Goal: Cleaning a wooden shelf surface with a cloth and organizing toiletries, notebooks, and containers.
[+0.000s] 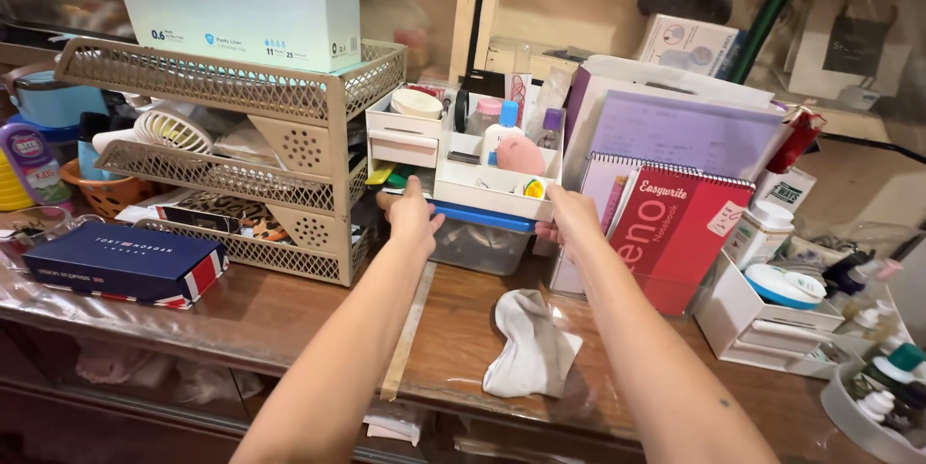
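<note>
White organizer (pixel 487 184), gripped by left hand (pixel 412 216) and right hand (pixel 571 218), sits between mesh rack (pixel 289 97) and red notebook (pixel 675 232).

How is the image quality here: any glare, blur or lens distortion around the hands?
Head view: warm indoor light; both hands, left and right, sharp on the white organizer; glare on the plastic-covered tabletop beside the grey cloth; wide-angle bending tilts the mesh shelf; upper right background dim and soft.

Glossy white plastic organiser (pixel 492 189), perforated matt metal rack (pixel 241 88), soft cloth (pixel 531 343) (crumpled), wooden desk (pixel 270 314) under shiny film
</note>
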